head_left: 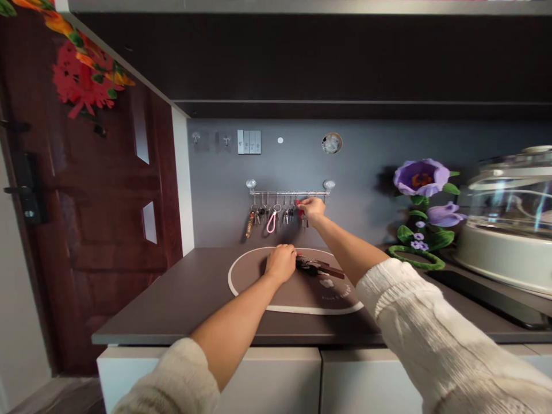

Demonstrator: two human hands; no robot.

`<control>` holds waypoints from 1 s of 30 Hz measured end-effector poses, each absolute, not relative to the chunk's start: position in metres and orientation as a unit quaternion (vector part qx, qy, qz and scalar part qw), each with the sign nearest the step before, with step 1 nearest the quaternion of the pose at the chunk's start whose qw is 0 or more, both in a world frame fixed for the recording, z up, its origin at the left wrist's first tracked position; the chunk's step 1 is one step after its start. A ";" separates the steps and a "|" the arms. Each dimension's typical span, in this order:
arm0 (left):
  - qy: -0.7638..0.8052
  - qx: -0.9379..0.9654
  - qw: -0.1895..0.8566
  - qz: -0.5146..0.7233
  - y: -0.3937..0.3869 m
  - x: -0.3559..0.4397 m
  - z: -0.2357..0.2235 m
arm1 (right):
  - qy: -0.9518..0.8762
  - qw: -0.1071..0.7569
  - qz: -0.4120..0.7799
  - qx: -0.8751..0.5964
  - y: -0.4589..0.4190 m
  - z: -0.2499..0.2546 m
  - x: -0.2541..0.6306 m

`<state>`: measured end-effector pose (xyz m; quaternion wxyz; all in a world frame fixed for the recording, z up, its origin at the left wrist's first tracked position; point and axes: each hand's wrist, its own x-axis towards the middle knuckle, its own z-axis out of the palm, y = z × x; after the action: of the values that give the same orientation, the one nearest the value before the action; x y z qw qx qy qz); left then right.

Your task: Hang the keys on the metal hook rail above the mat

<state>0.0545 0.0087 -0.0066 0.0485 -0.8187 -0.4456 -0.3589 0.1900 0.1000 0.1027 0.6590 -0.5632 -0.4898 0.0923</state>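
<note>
Red-tagged keys, pinched by the right hand at the rack's right half, want gentle steadying; below it, the left hand curls beside loose keys, its hold unclear.

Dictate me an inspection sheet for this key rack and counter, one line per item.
Surface: dark countertop, oval brown mat with pale rim.
Job's things: keys hanging from the hook rail; loose keys piled on the mat.
Clutter: purple flower ornament, black flat object, white appliance with clear cover, all at right.
Hands: right hand pinching a red item at the rail; left hand beside the pile, grip unclear.
Cables: nothing seen.
Surroundings: reddish-brown door at left, shelf above.
</note>
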 end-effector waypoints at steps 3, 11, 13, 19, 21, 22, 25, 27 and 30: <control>-0.447 -0.818 0.046 -0.359 0.008 0.054 -0.007 | -0.492 0.651 0.085 -0.572 0.103 0.099 0.190; -0.448 -0.819 0.041 -0.358 0.008 0.054 -0.006 | -0.480 0.663 0.096 -0.567 0.107 0.080 0.191; -0.448 -0.819 0.037 -0.356 0.008 0.054 -0.005 | -0.480 0.672 0.102 -0.555 0.110 0.075 0.191; -0.453 -0.816 0.036 -0.358 0.009 0.054 -0.006 | -0.479 0.673 0.118 -0.551 0.117 0.064 0.190; -0.453 -0.815 0.036 -0.360 0.010 0.054 -0.006 | -0.479 0.670 0.121 -0.554 0.116 0.062 0.189; -0.454 -0.814 0.034 -0.361 0.011 0.054 -0.007 | -0.479 0.671 0.126 -0.552 0.115 0.062 0.189; -0.456 -0.813 0.030 -0.361 0.012 0.053 -0.007 | -0.479 0.674 0.144 -0.543 0.113 0.060 0.188; -0.456 -0.812 0.029 -0.364 0.012 0.053 -0.007 | -0.480 0.676 0.155 -0.537 0.111 0.059 0.189; -0.450 -0.813 0.026 -0.369 0.013 0.053 -0.007 | -0.483 0.680 0.169 -0.525 0.111 0.057 0.192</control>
<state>0.0528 0.0127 -0.0073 0.0258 -0.8129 -0.4501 -0.3686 0.1916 0.1107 0.0572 0.6797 -0.5255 -0.4828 0.1695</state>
